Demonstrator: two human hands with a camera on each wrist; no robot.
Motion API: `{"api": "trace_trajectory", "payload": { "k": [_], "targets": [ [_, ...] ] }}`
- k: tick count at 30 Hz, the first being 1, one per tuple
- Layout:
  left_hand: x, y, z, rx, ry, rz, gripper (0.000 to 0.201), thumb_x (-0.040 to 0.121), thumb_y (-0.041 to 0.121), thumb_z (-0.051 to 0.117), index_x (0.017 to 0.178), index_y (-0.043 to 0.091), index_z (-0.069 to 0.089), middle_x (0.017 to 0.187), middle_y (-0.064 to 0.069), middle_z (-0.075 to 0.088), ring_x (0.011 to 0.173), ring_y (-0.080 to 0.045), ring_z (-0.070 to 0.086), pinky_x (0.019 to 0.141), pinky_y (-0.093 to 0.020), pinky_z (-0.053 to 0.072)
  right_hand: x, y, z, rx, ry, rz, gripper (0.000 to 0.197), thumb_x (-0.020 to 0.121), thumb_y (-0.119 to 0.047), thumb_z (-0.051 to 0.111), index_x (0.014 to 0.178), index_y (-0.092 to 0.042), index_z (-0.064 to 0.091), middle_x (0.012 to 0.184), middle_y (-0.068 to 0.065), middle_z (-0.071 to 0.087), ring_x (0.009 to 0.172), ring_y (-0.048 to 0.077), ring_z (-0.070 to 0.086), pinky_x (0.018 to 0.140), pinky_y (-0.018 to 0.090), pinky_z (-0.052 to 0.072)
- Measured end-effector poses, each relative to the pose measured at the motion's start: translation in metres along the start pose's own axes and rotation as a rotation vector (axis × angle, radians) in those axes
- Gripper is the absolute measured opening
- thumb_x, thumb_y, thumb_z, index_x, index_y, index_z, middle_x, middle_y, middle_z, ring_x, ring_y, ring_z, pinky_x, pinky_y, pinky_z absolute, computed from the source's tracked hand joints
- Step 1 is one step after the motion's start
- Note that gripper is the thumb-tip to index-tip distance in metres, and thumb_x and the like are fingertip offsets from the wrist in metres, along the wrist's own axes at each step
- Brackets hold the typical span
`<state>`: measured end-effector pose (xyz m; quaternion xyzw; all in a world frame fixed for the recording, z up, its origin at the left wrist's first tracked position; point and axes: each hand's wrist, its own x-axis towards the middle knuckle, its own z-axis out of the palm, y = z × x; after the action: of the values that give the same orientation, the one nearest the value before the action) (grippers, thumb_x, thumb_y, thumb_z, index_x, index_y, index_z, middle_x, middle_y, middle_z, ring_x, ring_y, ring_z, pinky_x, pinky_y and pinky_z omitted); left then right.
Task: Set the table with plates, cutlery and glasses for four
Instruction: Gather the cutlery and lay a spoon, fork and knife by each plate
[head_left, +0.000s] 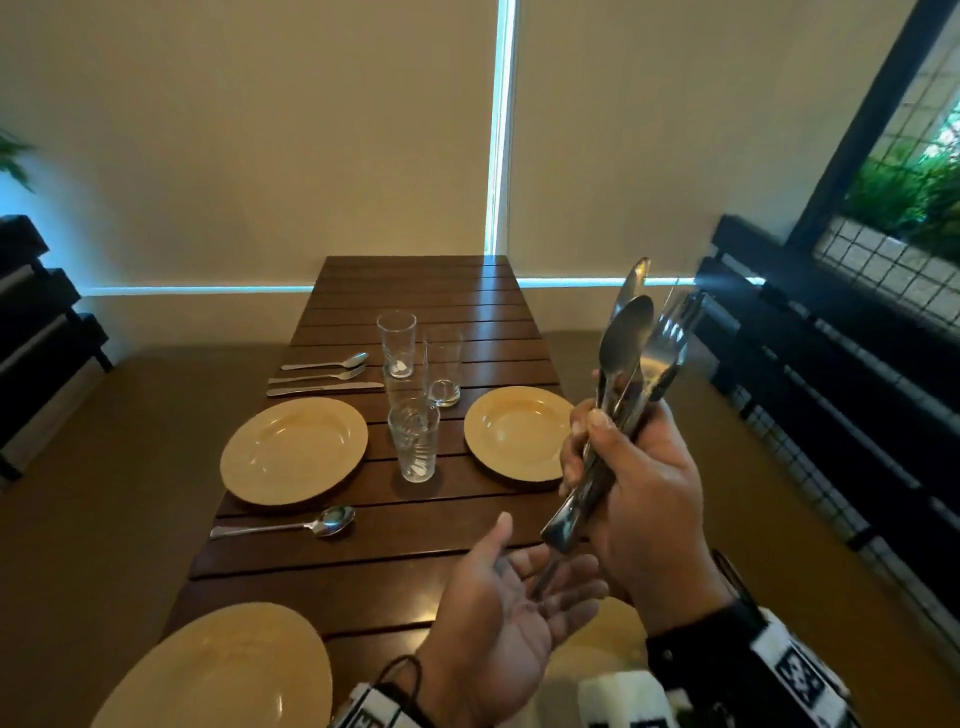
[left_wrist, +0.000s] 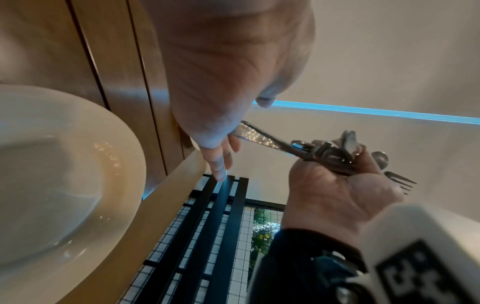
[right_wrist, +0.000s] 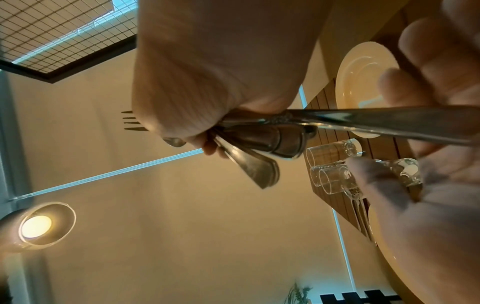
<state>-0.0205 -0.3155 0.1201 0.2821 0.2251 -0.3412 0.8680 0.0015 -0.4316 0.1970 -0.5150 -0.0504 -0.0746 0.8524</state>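
My right hand (head_left: 597, 452) grips a bundle of cutlery (head_left: 628, 364) upright over the table's right side: spoons, forks and a knife. One handle (head_left: 545, 571) hangs lower and touches the fingers of my left hand (head_left: 524, 597), which lies open, palm up, just below. The wrist views show the bundle (left_wrist: 324, 156) (right_wrist: 272, 139) in the right fist. Cream plates lie at far left (head_left: 293, 449), far right (head_left: 519, 434) and near left (head_left: 223, 670); a fourth (head_left: 613, 644) is mostly hidden by my hands. Several glasses (head_left: 415, 405) stand clustered mid-table. A spoon, fork and knife (head_left: 322, 374) lie beyond the far-left plate; a single spoon (head_left: 291, 525) lies nearer.
The brown slatted table (head_left: 415, 291) runs away from me to a blind-covered wall. Dark slatted benches flank it at left (head_left: 41, 332) and right (head_left: 831, 374). A wire grid with plants (head_left: 909, 182) is at the upper right.
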Motion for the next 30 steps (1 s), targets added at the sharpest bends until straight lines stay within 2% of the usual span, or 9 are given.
{"api": "trace_trajectory", "payload": {
  "k": [8, 11, 15, 17, 21, 23, 25, 27, 30],
  "targets": [
    [-0.018, -0.022, 0.028, -0.195, -0.208, 0.046, 0.071, 0.102, 0.046, 0.046, 0.126, -0.017, 0.064, 0.130, -0.036, 0.063, 0.119, -0.045, 0.065, 0.114, -0.050, 0.042, -0.020, 0.008, -0.018, -0.071, 0.074, -0.019, 0.015, 0.088, 0.005, 0.054, 0.089, -0.010, 0.053, 0.066, 0.012, 0.055, 0.049, 0.026, 0.049, 0.049, 0.034, 0.044],
    [-0.020, -0.029, 0.037, -0.209, -0.178, 0.128, 0.053, 0.106, 0.033, 0.044, 0.115, -0.009, 0.075, 0.127, -0.030, 0.068, 0.124, -0.040, 0.063, 0.121, -0.048, 0.035, -0.025, 0.013, -0.021, -0.020, 0.055, 0.034, 0.015, 0.077, 0.003, 0.054, 0.087, -0.009, 0.055, 0.068, 0.014, 0.056, 0.053, 0.028, 0.051, 0.052, 0.035, 0.046],
    [-0.018, -0.039, 0.045, -0.213, -0.125, 0.161, 0.041, 0.104, 0.017, 0.044, 0.128, -0.008, 0.066, 0.125, -0.030, 0.069, 0.124, -0.040, 0.063, 0.121, -0.047, 0.036, -0.031, 0.014, -0.024, -0.018, 0.032, 0.110, 0.017, 0.085, 0.009, 0.052, 0.096, -0.003, 0.059, 0.078, 0.018, 0.062, 0.058, 0.029, 0.057, 0.056, 0.035, 0.047],
    [-0.015, -0.043, 0.044, -0.180, -0.084, 0.159, 0.039, 0.104, 0.016, 0.045, 0.124, -0.008, 0.069, 0.121, -0.029, 0.071, 0.123, -0.040, 0.064, 0.119, -0.050, 0.039, -0.035, 0.013, -0.022, -0.071, 0.050, 0.122, 0.003, 0.093, -0.004, 0.058, 0.096, -0.005, 0.058, 0.071, 0.016, 0.060, 0.053, 0.026, 0.054, 0.052, 0.033, 0.045],
    [-0.021, -0.051, 0.042, -0.154, -0.063, 0.124, 0.038, 0.101, 0.013, 0.045, 0.117, -0.010, 0.071, 0.115, -0.031, 0.072, 0.109, -0.042, 0.068, 0.113, -0.052, 0.044, -0.037, 0.018, -0.022, -0.215, 0.122, 0.108, 0.023, 0.098, -0.027, 0.056, 0.096, -0.004, 0.054, 0.057, 0.008, 0.049, 0.043, 0.021, 0.042, 0.044, 0.031, 0.037],
    [-0.025, -0.050, 0.038, 0.022, 0.041, 0.150, 0.036, 0.101, 0.014, 0.049, 0.116, -0.007, 0.073, 0.107, -0.026, 0.075, 0.095, -0.036, 0.070, 0.098, -0.051, 0.051, -0.039, 0.018, -0.024, -0.224, 0.117, 0.130, 0.021, 0.098, -0.026, 0.055, 0.094, -0.006, 0.054, 0.057, 0.007, 0.046, 0.042, 0.019, 0.040, 0.044, 0.031, 0.035],
    [-0.031, -0.043, 0.032, 0.366, 0.238, 0.344, 0.026, 0.101, 0.021, 0.056, 0.106, 0.007, 0.078, 0.090, -0.012, 0.078, 0.082, -0.028, 0.071, 0.081, -0.043, 0.054, -0.041, 0.019, -0.028, -0.257, 0.114, 0.141, 0.018, 0.098, -0.026, 0.056, 0.090, -0.010, 0.054, 0.058, 0.009, 0.045, 0.043, 0.017, 0.040, 0.043, 0.031, 0.036],
    [-0.043, -0.034, 0.029, 0.645, 0.380, 0.644, 0.012, 0.099, 0.027, 0.066, 0.097, 0.021, 0.076, 0.087, -0.002, 0.077, 0.087, -0.024, 0.072, 0.080, -0.042, 0.058, -0.043, 0.026, -0.039, -0.407, 0.121, 0.140, 0.015, 0.096, -0.030, 0.058, 0.087, -0.018, 0.058, 0.062, 0.006, 0.052, 0.049, 0.016, 0.048, 0.048, 0.032, 0.044],
    [-0.061, -0.025, 0.041, 0.982, 0.257, 0.897, 0.007, 0.091, 0.031, 0.076, 0.091, 0.025, 0.073, 0.084, 0.003, 0.073, 0.078, -0.008, 0.069, 0.065, -0.021, 0.055, -0.049, 0.033, -0.046, -0.412, 0.124, 0.207, 0.010, 0.092, -0.032, 0.058, 0.089, -0.028, 0.067, 0.079, 0.003, 0.070, 0.071, 0.020, 0.069, 0.068, 0.040, 0.058]
  ]
}}
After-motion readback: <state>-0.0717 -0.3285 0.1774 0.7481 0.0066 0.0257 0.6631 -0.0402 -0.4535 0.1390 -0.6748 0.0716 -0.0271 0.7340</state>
